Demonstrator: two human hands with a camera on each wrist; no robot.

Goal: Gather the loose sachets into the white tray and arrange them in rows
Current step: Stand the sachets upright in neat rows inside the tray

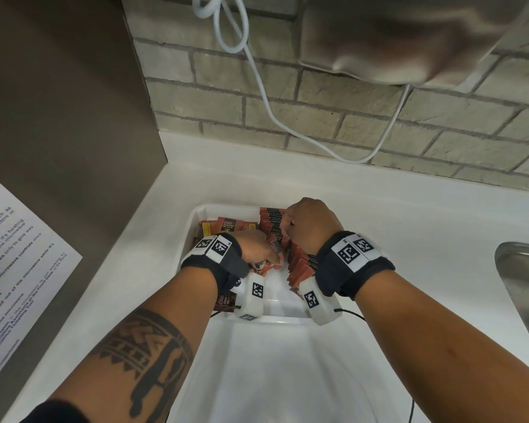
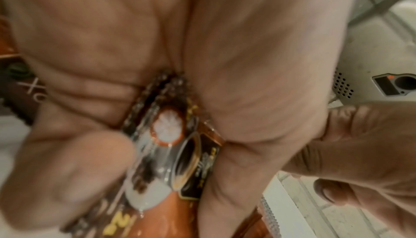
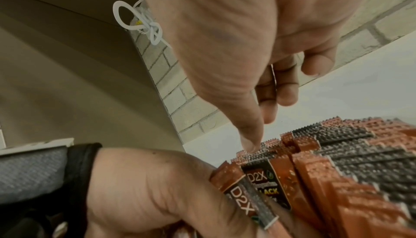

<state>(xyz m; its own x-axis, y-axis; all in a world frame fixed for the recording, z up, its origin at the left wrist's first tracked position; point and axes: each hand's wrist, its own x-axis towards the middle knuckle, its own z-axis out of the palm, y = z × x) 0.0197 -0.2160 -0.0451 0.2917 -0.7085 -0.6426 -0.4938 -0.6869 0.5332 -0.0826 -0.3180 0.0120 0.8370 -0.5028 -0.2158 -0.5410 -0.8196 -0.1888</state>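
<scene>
Head view shows us glossy copper-and-black foil sachets [image 1: 300, 261] with serrated edges, standing in a row inside the smooth white tray [image 1: 196, 215]. Our left hand [image 1: 255, 248] pinches a few sachets [image 2: 166, 144] over the tray. Our right hand [image 1: 310, 222], fingers curled downward, touches the row's tops with its thumb.
</scene>
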